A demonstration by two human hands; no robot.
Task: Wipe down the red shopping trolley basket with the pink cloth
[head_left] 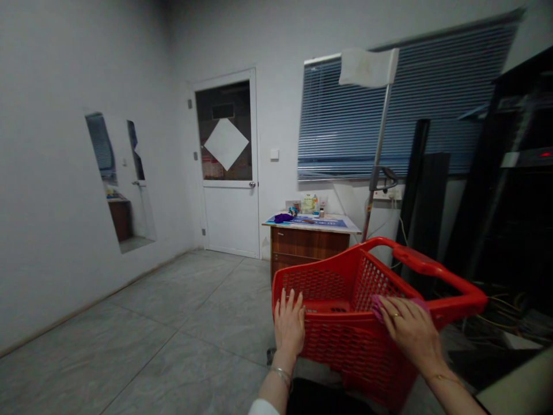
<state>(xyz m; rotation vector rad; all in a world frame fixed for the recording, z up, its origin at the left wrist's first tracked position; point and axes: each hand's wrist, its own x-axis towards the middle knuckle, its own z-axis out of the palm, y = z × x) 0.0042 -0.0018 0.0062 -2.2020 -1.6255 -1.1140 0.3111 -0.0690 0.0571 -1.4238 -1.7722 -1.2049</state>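
Note:
A red plastic shopping cart (345,340) with perforated walls stands in front of me, its thick handle (425,262) at the right. My left hand (289,323) lies over the left end of the near rim, fingers stretched out and slightly apart. Under my right hand (408,328) is a pink cloth (378,308), pressed against the near rim towards the handle end. The fingers bend over the cloth, hiding most of it. I see only bare mesh and floor panel inside the basket.
Behind the cart, a brown wooden cabinet (309,242) bears bottles and a purple cloth (283,218). A pole with a white flag (367,68) rises nearby. Dark racks and cables (505,305) lie right. A white door (231,219) and a mirror (123,190) are left.

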